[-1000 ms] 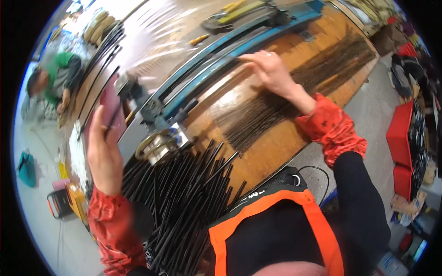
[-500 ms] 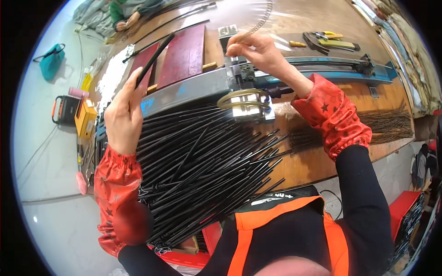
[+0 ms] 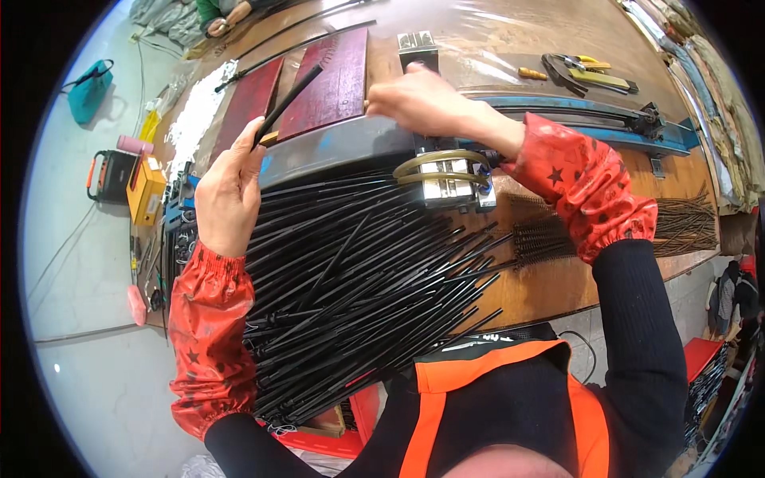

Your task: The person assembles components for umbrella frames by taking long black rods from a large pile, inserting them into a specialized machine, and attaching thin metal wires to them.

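My left hand (image 3: 227, 199) is closed around a slim black tube (image 3: 292, 103), which slants up to the right above two dark red boards. Near the tube's upper end a thin coil spring (image 3: 329, 54) shows faintly, blurred against the larger red board (image 3: 331, 88). My right hand (image 3: 418, 102) is closed with its fingers curled, over the grey metal beam of the bench machine. The spring seems to run from its fingers, though the grip itself is hidden. Below both hands lies a big pile of black tubes (image 3: 358, 271).
A clamp block with a yellowish hose (image 3: 442, 171) stands between the tubes and the blue rail (image 3: 574, 119). Brown springs (image 3: 629, 223) lie in a heap at right. Pliers and hand tools (image 3: 590, 73) rest farther back. Another person's hands (image 3: 227, 20) are at far left.
My right hand has moved left toward the tube, and the spring has swung from upper right over to the tube's tip. My left hand and tube have shifted slightly in view.
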`<state>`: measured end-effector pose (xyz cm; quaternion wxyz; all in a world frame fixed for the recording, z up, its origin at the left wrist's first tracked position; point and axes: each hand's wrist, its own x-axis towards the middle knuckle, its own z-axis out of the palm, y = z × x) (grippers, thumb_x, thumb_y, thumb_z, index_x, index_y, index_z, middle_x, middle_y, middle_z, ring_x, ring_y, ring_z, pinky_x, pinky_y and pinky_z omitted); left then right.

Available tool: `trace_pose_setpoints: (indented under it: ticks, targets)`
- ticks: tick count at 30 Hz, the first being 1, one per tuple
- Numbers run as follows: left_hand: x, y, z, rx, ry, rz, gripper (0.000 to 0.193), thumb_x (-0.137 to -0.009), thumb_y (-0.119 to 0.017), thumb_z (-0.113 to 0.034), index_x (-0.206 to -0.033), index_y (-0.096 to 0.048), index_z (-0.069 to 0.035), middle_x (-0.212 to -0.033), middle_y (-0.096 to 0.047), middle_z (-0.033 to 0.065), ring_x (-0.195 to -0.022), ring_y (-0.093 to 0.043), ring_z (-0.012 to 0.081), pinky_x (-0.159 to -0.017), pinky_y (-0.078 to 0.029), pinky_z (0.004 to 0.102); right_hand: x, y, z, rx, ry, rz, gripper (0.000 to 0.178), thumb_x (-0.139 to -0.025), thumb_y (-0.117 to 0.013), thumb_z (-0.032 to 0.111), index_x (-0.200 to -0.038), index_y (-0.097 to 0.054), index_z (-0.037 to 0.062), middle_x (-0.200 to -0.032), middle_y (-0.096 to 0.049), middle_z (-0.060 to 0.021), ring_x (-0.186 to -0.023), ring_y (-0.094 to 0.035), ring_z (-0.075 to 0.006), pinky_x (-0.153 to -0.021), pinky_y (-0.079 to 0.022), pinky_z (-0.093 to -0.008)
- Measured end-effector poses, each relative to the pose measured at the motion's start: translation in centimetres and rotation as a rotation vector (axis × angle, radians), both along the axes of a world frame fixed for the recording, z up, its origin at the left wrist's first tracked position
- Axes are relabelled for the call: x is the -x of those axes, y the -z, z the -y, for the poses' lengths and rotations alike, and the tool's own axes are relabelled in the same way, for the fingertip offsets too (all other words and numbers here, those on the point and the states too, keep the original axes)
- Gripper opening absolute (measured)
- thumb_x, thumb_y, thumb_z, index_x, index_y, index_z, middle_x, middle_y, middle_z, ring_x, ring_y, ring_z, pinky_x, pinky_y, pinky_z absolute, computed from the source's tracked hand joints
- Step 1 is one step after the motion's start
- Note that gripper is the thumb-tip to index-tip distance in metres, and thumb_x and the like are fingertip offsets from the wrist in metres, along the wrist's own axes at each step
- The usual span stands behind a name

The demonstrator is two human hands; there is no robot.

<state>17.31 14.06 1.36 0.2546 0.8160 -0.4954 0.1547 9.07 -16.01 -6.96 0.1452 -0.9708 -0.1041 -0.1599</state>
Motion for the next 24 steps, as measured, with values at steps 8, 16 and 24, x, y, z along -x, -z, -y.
trace_pose_setpoints:
  ticks: [8, 16, 24]
  targets:
    - [-2.4, 1.6, -0.6, -0.209, -0.022, 0.100, 0.042, -0.097, -0.063, -0.015, -0.138, -0.060, -0.025, -0.086, -0.067, 0.0136, -0.073, -0.066, 0.0306, -0.067, -0.051, 0.0403, 15.0, 3.0, 14.1, 0.250, 0.355, 0.341, 0.005, -0.089, -0.064, 0.009, -0.089, -0.065, 0.0134, -0.085, -0.073, -0.0031, -0.085, -0.069, -0.0255, -0.089, -0.039, -0.0388]
    - [-0.5, 7.0, 11.0, -0.254, 0.207, 0.112, 0.036, -0.095, -0.060, -0.020, -0.130, -0.063, -0.024, -0.082, -0.063, 0.0110, -0.076, -0.066, 0.0314, -0.065, -0.053, 0.0433, 21.4, 0.9, 18.3, 0.139, 0.451, 0.358, 0.007, -0.089, -0.066, 0.011, -0.086, -0.068, 0.0048, -0.082, -0.067, -0.0124, -0.083, -0.062, -0.0322, -0.082, -0.045, -0.0419]
    - [-0.9, 8.4, 13.4, -0.298, 0.174, -0.066, 0.030, -0.098, -0.057, -0.032, -0.114, -0.065, -0.008, -0.099, -0.070, 0.0151, -0.094, -0.066, 0.0356, -0.082, -0.053, 0.0456, 23.7, 4.4, 21.2, 0.122, 0.490, 0.338, 0.010, -0.095, -0.063, 0.011, -0.094, -0.062, 0.0007, -0.084, -0.059, -0.0137, -0.082, -0.056, -0.0318, -0.079, -0.044, -0.0399]
